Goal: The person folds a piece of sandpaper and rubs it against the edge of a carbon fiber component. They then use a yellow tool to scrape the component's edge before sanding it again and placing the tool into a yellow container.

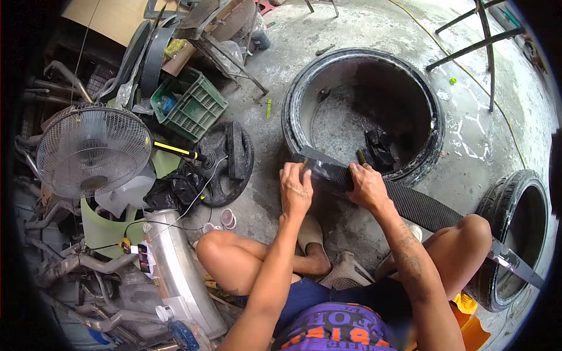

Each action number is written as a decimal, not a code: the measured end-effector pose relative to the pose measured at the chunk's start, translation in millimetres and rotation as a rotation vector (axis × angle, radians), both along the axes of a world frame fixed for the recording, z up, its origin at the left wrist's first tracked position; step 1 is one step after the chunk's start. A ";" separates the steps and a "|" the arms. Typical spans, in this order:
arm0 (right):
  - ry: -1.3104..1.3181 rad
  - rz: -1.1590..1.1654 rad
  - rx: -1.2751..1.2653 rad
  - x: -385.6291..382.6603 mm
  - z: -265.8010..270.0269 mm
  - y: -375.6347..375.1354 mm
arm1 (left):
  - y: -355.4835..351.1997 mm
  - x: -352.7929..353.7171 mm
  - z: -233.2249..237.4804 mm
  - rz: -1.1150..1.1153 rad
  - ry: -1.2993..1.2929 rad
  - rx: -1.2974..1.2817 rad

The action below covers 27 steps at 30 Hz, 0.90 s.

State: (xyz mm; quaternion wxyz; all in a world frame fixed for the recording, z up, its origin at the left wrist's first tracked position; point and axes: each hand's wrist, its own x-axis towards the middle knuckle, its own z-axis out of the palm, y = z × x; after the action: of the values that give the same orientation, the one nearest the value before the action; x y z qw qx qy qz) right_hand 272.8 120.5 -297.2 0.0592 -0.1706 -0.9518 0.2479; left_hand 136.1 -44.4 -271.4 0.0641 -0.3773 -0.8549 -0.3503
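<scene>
The left hand (295, 190) and right hand (366, 187) both grip the near end of a black rubber strip (418, 206), which lies on the floor (263, 202) before a big tire (291, 114) and looks heavy, stiffly bendable and best held by its edges.

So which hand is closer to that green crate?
Left. The left hand grips the rubber strip on the side facing the green crate; the right hand holds it beyond, farther off.
</scene>
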 end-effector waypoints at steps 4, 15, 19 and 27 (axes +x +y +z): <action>-0.028 -0.013 -0.027 2.9 9.8 0.4 | 4.4 31.6 -2.5 0.002 -0.012 0.031; -0.028 0.003 -0.002 3.0 -1.8 -0.5 | 7.0 21.4 -9.8 -0.085 -0.055 0.040; -0.011 -0.019 -0.009 1.8 -2.7 1.7 | 20.4 4.5 -9.5 0.044 0.007 0.069; -0.050 -0.007 -0.027 1.3 3.9 0.8 | 15.4 18.8 -8.9 -0.025 -0.020 0.024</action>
State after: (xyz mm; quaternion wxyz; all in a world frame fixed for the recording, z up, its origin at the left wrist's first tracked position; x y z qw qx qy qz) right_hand 274.1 121.2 -293.3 0.0339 -0.1810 -0.9489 0.2562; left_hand 154.8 -29.0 -280.3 0.0558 -0.3837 -0.8464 -0.3651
